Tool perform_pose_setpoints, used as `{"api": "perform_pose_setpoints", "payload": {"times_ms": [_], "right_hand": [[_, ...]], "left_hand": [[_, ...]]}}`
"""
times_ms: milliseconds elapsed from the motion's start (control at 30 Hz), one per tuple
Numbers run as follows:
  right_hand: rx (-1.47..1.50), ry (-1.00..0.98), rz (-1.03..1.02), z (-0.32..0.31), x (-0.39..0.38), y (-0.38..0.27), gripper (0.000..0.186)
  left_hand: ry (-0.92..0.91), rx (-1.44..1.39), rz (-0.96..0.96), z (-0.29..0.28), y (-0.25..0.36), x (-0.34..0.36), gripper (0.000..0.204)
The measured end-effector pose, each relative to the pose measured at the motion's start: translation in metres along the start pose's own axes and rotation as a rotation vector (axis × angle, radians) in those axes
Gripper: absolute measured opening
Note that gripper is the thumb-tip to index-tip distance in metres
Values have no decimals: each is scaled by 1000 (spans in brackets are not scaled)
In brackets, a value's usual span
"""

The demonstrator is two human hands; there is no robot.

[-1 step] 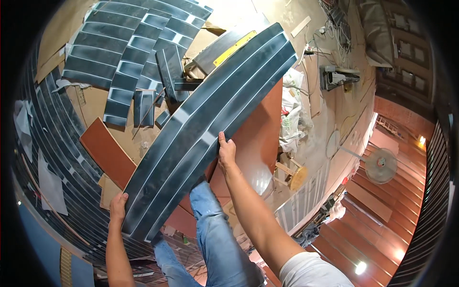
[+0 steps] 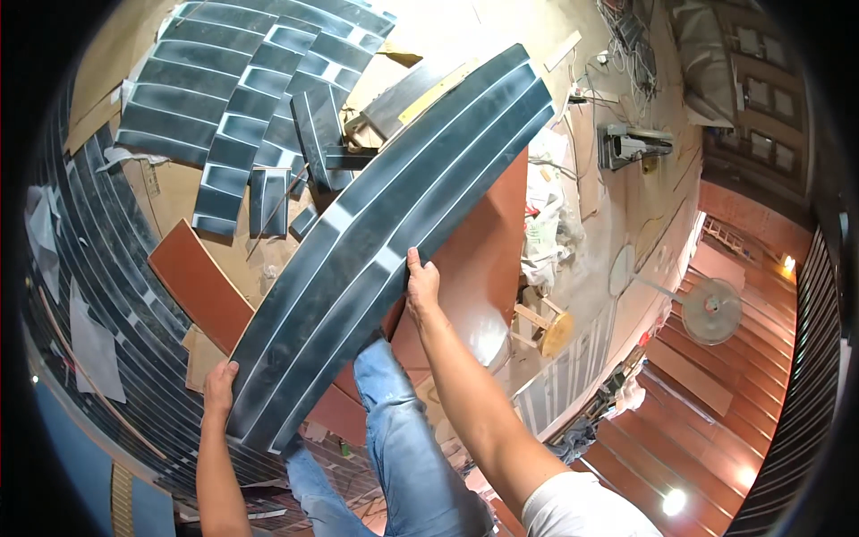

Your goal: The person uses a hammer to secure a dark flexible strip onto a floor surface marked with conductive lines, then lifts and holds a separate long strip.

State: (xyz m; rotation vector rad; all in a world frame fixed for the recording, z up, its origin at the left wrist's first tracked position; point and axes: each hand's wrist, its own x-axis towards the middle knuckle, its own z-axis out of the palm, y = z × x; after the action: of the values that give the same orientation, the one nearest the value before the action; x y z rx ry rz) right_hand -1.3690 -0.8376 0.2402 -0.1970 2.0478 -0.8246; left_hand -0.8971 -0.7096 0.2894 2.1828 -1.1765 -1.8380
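I hold a long dark blue-black panel (image 2: 331, 259) with whitish lines along its length and pale patches near its middle. It slants from lower left to upper right in front of my legs. My left hand (image 2: 219, 389) grips its lower left end, the thumb on the face and the fingers hidden. Around the right-hand edge, near the middle, my right hand (image 2: 422, 285) is closed with its thumb on top. Beyond the panel's left edge lies a reddish-brown board (image 2: 201, 282). A larger reddish-brown sheet (image 2: 474, 259) shows past the right edge.
Dark white-lined panels (image 2: 188, 80) cover the floor at the far left, with smaller cut pieces (image 2: 268, 201) nearby. A yellow strip (image 2: 438, 89) lies behind my panel. Rightward are white plastic bags (image 2: 546, 206), a power tool (image 2: 633, 146), tangled cables (image 2: 626, 45), a stool (image 2: 555, 333) and a fan (image 2: 711, 311).
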Motion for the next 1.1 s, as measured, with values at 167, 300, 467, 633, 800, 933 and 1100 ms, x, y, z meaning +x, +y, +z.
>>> {"api": "perform_pose_setpoints", "payload": {"times_ms": [167,300,467,633,800,933,1100], "right_hand": [[-56,0,-3,6,-12,6,44],[-69,-23,-58,10,-21,11,48],[-100,-15,-31,14,-30,21,50],[-192,5,-92,7,-23,43,55],[-79,-38,-75,13,-31,59,56],[29,-54,0,15,-39,66,54],[-87,-73,71,28,-71,50,52]], "left_hand": [[10,6,-10,-5,-13,-3,54],[16,34,7,-13,-25,-6,55],[4,19,3,-15,-42,-9,58],[7,66,-4,-20,-36,-14,65],[28,62,-19,-22,-53,-22,64],[-14,50,-51,-32,-55,-22,60],[49,16,-52,-40,-69,-36,59]]}}
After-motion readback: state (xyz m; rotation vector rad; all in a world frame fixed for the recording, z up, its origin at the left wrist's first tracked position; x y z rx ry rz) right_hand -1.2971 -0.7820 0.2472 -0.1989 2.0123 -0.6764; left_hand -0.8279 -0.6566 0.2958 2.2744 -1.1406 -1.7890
